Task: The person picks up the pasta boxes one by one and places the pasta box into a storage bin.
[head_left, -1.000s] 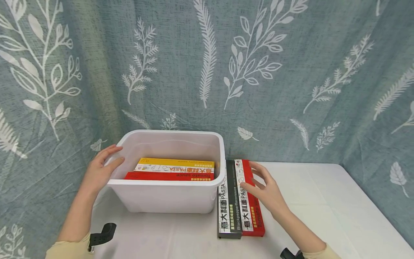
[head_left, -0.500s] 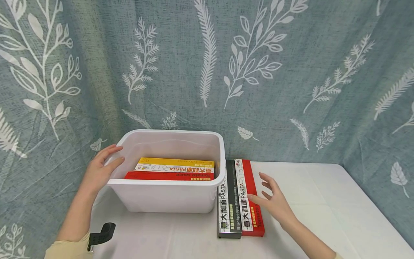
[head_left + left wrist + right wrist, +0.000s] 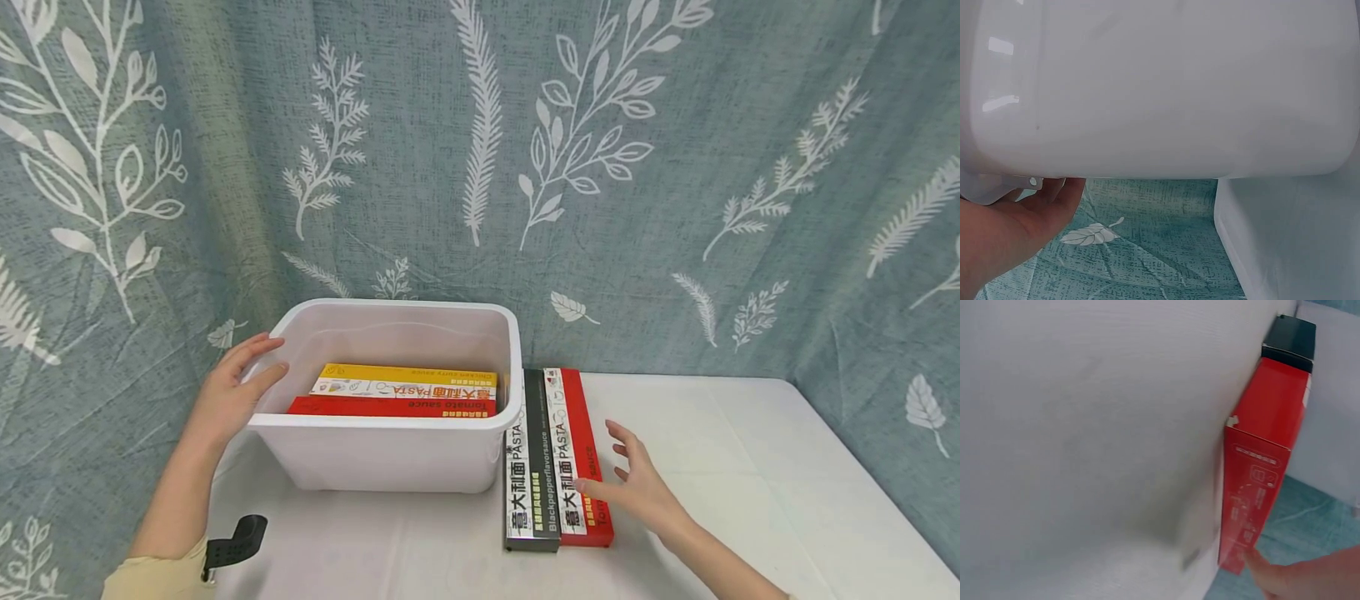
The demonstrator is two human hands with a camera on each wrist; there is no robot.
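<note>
Our left hand [image 3: 227, 395] holds the white bin [image 3: 390, 458] by its left rim. A yellow box [image 3: 408, 383] and a red box [image 3: 390, 407] lie inside. Beside it, a black box [image 3: 536, 467] touches a second red box [image 3: 576, 446]; our right hand [image 3: 639, 483], loosely spread, grips nothing, thumb over that box.

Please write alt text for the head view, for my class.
A person's left hand holds a white tub containing a yellow pasta box and a red box. At right, the right hand is near a second red box, lying alongside a black box on a white tabletop.
</note>
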